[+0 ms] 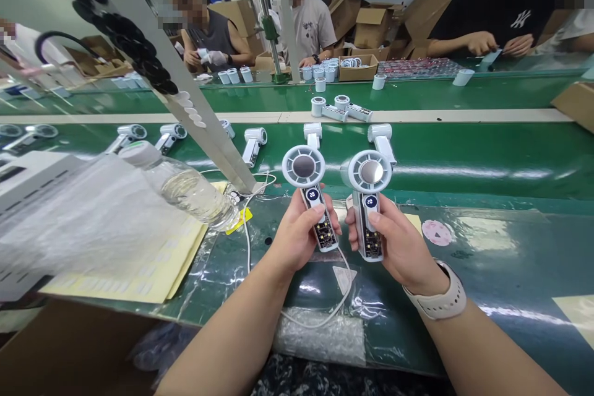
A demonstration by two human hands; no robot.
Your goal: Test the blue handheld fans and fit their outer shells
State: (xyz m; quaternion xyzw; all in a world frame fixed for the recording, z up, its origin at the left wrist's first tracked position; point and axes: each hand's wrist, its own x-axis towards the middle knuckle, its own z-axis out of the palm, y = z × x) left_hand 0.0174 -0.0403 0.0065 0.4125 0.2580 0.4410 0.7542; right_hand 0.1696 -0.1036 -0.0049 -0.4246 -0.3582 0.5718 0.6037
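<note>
My left hand point(297, 229) is closed round the handle of a pale blue handheld fan point(304, 166), its thumb on the front below a small display that reads 20. A white cable runs down from the bottom of this handle. In my right hand point(399, 238) is a second handheld fan point(370, 171), gripped the same way, its display also lit with 20. Both fans stand upright, side by side and apart, with circuit boards showing in their open handles. Just beyond them, two more fans, one a white fan point(381, 136), lie on the green conveyor belt point(440, 158).
A slanted metal post point(199, 117) with black discs rises left of my hands. Beside it a plastic bottle point(185, 185) lies on papers and a plastic sheet point(93, 216). Bubble wrap point(320, 337) lies at the near table edge. Several co-workers sit across the belt, before cardboard boxes point(371, 25).
</note>
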